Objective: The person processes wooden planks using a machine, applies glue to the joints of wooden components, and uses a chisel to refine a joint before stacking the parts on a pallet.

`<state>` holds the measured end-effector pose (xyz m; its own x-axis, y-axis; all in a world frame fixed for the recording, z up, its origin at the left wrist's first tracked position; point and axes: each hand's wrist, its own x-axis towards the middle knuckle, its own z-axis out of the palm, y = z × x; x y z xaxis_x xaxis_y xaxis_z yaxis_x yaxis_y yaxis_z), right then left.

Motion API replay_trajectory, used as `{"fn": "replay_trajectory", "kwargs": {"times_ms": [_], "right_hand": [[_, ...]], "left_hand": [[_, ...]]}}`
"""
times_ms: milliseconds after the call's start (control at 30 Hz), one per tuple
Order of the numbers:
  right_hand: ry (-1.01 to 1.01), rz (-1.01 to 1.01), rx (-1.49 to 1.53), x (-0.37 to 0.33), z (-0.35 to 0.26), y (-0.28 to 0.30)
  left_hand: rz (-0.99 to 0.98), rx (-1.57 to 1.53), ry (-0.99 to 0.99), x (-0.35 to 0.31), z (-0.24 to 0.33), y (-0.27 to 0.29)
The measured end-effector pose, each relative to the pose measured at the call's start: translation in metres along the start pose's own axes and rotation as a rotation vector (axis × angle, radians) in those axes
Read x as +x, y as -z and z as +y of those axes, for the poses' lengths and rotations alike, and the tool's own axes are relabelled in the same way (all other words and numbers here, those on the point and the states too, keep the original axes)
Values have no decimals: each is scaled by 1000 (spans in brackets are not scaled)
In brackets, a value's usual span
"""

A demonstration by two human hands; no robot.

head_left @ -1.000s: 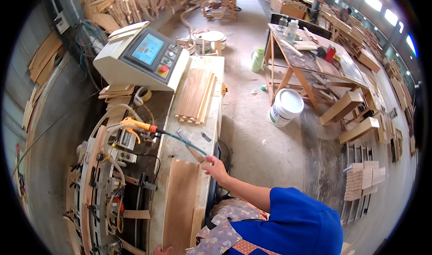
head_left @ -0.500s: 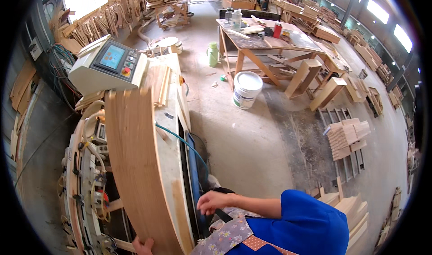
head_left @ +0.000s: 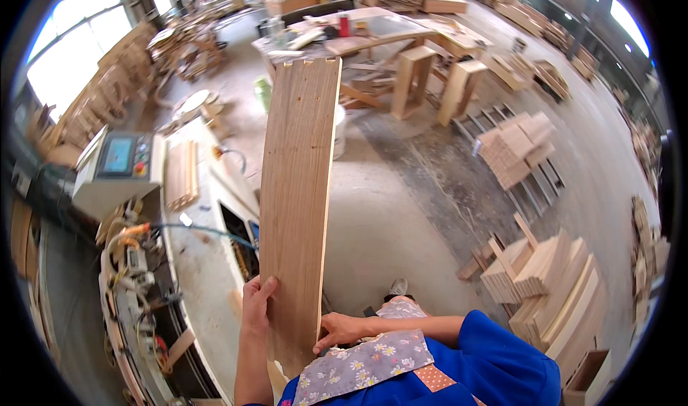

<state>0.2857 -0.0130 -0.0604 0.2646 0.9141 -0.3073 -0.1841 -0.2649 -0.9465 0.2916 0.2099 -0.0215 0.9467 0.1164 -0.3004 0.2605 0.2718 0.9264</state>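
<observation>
A long brown wooden board (head_left: 297, 169) stretches away from my body, raised above the floor, with notches cut in its far end. My left hand (head_left: 258, 302) grips its left edge near the lower end, thumb on the face and fingers hidden behind. At the opposite edge, my right hand (head_left: 340, 331) is closed against the board, its fingers partly hidden. Small holes or marks show on the board's upper part.
At left stands a machine with a control panel (head_left: 125, 155) and narrow wood strips (head_left: 183, 173) on top. A cluttered workbench (head_left: 373, 40) is ahead. Stacked boards (head_left: 545, 277) and a pallet of wood blocks (head_left: 512, 148) lie to the right. A white bucket (head_left: 339, 130) is partly behind the board.
The board has come off the machine and swung right, in front of my body. My left hand has risen with it, and my right hand now meets its edge. The view has turned right.
</observation>
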Motion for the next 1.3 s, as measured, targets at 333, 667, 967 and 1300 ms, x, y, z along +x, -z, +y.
{"fn": "replay_trajectory", "kwargs": {"times_ms": [333, 667, 967, 1300], "right_hand": [[251, 571, 206, -125, 27, 101], [411, 593, 752, -227, 73, 216], [323, 704, 997, -248, 123, 320], [548, 1410, 1330, -331, 144, 484]], "left_hand": [[-381, 219, 274, 147, -28, -182], [-670, 562, 439, 252, -67, -377], [-668, 642, 627, 379, -102, -451], [-850, 335, 627, 586, -113, -612]]}}
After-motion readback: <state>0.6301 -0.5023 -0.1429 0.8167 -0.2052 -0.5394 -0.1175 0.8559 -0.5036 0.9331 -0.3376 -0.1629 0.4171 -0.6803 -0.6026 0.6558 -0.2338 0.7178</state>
